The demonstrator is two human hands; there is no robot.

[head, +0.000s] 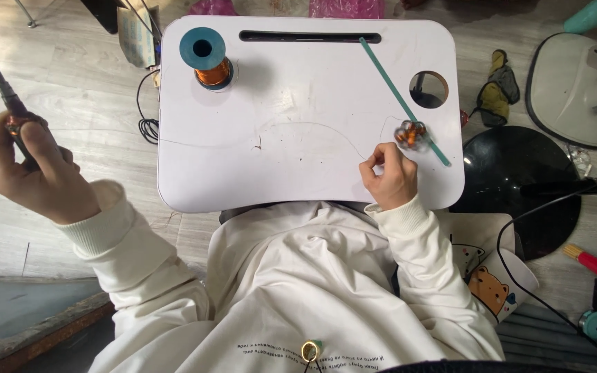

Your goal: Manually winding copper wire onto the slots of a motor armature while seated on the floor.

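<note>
Nearest the body, the right hand (390, 181) pinches a thin copper wire (312, 128) on the white plastic lap table (298, 166). Off left, the left hand (32, 173) grips a dark pen-shaped tool (10, 103). Farther back stands a teal-capped copper wire spool (206, 59).

My left hand (32, 169) is out past the left edge of the lap table (298, 159), gripping a tool (10, 103). My right hand (390, 178) rests on the table's near right part, a coil piece (410, 134) just beyond its fingers, lying against a thin rod (402, 100). A wire spool (206, 59) stands at the far left corner.
</note>
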